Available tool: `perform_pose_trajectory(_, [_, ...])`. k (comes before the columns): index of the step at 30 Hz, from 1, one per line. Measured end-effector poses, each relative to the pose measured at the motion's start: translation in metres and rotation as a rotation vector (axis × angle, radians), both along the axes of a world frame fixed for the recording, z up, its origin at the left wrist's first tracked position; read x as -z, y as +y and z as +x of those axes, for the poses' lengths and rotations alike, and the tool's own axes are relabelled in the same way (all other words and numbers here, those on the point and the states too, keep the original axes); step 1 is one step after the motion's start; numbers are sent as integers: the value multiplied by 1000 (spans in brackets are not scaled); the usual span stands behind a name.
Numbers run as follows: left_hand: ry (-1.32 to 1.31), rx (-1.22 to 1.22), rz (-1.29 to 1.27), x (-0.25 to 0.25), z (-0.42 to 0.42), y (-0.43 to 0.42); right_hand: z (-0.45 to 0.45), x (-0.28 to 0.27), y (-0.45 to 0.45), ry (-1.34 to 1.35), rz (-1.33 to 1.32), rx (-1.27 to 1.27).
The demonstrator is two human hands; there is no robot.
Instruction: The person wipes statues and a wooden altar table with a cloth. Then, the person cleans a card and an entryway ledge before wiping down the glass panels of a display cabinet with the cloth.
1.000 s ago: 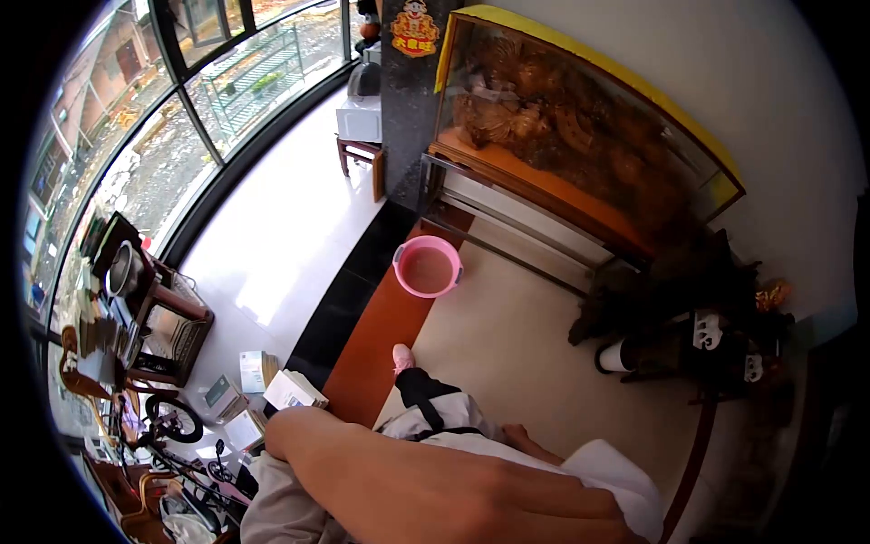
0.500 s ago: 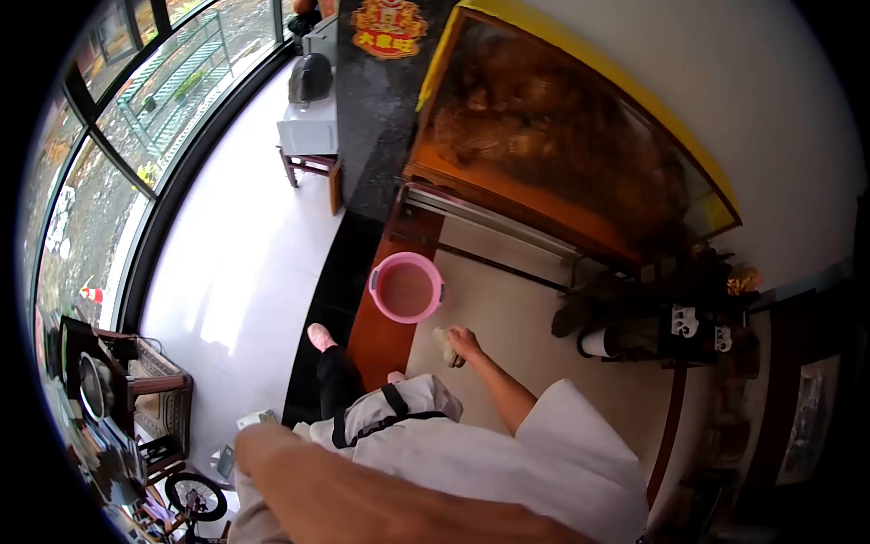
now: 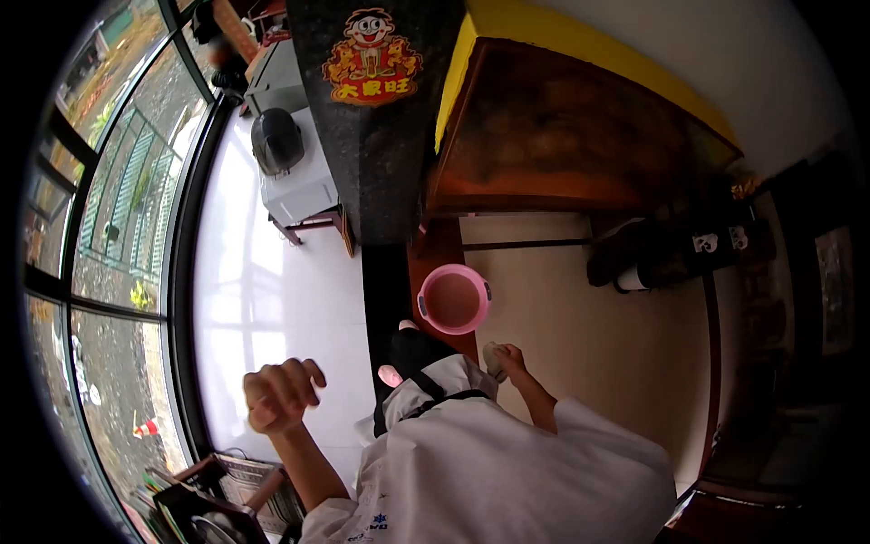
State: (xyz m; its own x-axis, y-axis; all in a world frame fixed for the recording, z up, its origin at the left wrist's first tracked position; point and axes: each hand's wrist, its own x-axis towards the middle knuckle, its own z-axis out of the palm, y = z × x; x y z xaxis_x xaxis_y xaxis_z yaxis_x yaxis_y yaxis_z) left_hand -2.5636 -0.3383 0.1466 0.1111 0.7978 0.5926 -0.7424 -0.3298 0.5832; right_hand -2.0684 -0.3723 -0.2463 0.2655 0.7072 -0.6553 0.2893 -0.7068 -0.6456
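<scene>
A pink basin (image 3: 454, 300) with murky water stands on the floor in front of the body, on a red-brown floor strip. My right hand (image 3: 513, 361) is closed on a pale cloth (image 3: 493, 361), just below and to the right of the basin. My left hand (image 3: 282, 392) is raised at the left over the white floor, its fingers curled and partly bent. Nothing can be seen in it. Pink shoes (image 3: 390, 375) show beneath the body, close to the basin.
A glass case with a yellow top edge (image 3: 598, 54) stands ahead. A dark pillar (image 3: 390, 172) rises beside a stool (image 3: 313, 227) bearing a white box and black helmet. Windows line the left. Dark furniture (image 3: 671, 249) is at the right; a shelf (image 3: 204, 499) is lower left.
The view has turned and moved toward the pillar and case. My left arm has swung from across the body out to the left. My right hand, with the cloth, has come into view beside the basin.
</scene>
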Motion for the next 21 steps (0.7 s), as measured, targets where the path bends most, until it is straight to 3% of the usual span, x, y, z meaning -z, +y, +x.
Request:
perform_pose_trajectory(3, [226,-122,-452,90,-9,56,-58,-98,114,18,424,356])
perform_pose_trajectory(4, [333,-94,-613,104,-10,74,-62,-105,170,154,737,346])
perform_pose_trajectory(5, [358,-60,-713,123,-9,92,-93,-194,225,87,876,285])
perform_pose_trajectory(7, [500,-39,-753,158,-19,134,-119,-276,332,-166,1260,238])
perform_pose_trajectory(8, [544,-32,-765,165,-23,154,-144,-334,366,-99,1379,310])
perform_pose_trajectory(10, [677,-58,-829,186,-43,191,-166,-387,439,-262,1608,407])
perform_pose_trajectory(12, [776,-84,-938,217,-71,207,-170,-387,490,-395,1680,323])
perform_pose_trajectory(14, [921,-135,-1035,248,-112,211,-184,-351,513,-630,1718,406])
perform_pose_trajectory(19, [1101,-74,-1304,329,-198,197,-198,-215,500,-548,1425,490])
perform_pose_trajectory(21, [1081,33,-1351,346,-221,189,-202,-207,490,-530,1356,515])
